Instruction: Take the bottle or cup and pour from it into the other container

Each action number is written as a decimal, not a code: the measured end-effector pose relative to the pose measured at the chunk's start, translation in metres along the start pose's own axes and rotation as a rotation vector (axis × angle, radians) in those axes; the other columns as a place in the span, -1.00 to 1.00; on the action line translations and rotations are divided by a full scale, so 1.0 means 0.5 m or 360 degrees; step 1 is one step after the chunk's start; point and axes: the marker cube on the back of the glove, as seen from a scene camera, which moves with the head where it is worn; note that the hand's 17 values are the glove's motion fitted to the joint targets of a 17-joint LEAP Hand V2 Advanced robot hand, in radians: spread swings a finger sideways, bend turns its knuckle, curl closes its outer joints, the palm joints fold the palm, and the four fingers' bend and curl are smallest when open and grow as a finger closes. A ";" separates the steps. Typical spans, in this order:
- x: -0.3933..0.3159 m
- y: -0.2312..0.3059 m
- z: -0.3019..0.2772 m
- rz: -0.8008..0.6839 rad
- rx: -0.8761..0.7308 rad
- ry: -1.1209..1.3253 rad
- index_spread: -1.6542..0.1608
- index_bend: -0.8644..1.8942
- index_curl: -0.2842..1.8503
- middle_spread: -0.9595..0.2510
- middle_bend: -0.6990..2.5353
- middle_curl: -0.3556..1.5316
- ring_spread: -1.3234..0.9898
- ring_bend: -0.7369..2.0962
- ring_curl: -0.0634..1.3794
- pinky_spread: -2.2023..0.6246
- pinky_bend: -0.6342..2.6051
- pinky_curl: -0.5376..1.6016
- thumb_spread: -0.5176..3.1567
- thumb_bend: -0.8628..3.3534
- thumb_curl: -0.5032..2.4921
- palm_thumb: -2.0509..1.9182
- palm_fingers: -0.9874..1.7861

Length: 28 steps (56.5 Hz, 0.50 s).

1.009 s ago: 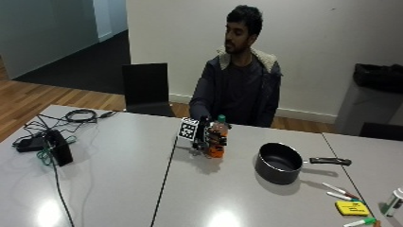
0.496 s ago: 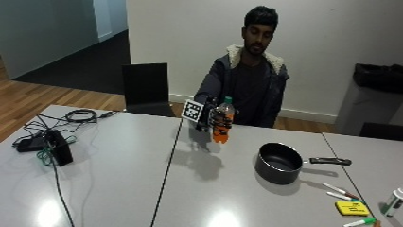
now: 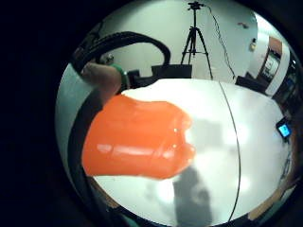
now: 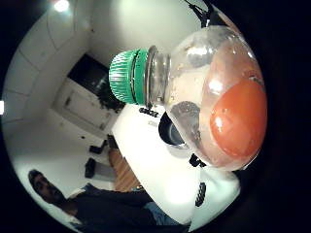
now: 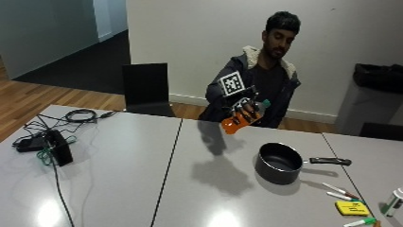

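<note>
While held well above the grey table point(image 5: 126, 179), bottle point(image 5: 242, 118) sits inside the gloved right hand point(image 5: 241, 109), fingers point(image 5: 247, 112) curled round its middle. Orange liquid in the lower body, clear near the neck, green cap point(image 5: 265, 102) on. Gripped in mid-air between the person's chest and the black pan point(image 5: 279, 163), up and a little to the side of the pan, well apart from it.

Tilted steeply: long axis running from the orange base, low and toward the table's middle seam, up to the cap, which points toward the pan's side of the scene and slightly upward. Closer to lying over than upright.

Seen from the thumb side of the palm: cap point(image 4: 127, 76) and clear shoulder close by, liquid pooled at the body's far end, pan point(image 4: 171, 130) on the table beyond. Seen from the little-finger side: orange body point(image 3: 137, 138) filling the middle, table point(image 3: 236, 142) beneath.

Forearm raised from the elbow, hand lifted to chest height, back of the hand facing outward. Other hand not visible.

Markers point(image 5: 340, 191) and a yellow pad point(image 5: 351, 207) lying near the pan's handle point(image 5: 327, 161); cables point(image 5: 75, 115) at the table's far end.
</note>
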 end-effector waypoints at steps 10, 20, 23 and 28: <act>-0.061 -0.024 0.062 -0.0510 0.0110 0.0435 0.46 -0.30 -0.52 0.12 -0.38 -0.17 -0.01 -0.12 -0.42 0.62 -0.43 -0.18 -0.38 -0.60 -0.35 0.53 0.44; -0.108 -0.037 0.119 -0.0706 0.0120 0.0947 0.46 -0.30 -0.52 0.11 -0.39 -0.17 -0.02 -0.14 -0.42 0.64 -0.44 -0.18 -0.38 -0.60 -0.35 0.54 0.43; -0.121 -0.041 0.138 -0.0776 0.0149 0.1119 0.45 -0.30 -0.52 0.10 -0.39 -0.17 -0.02 -0.15 -0.42 0.64 -0.45 -0.18 -0.38 -0.60 -0.35 0.55 0.42; -0.141 -0.028 0.168 -0.0878 0.0169 0.1385 0.45 -0.30 -0.52 0.09 -0.40 -0.17 -0.02 -0.15 -0.42 0.65 -0.45 -0.18 -0.38 -0.60 -0.36 0.55 0.41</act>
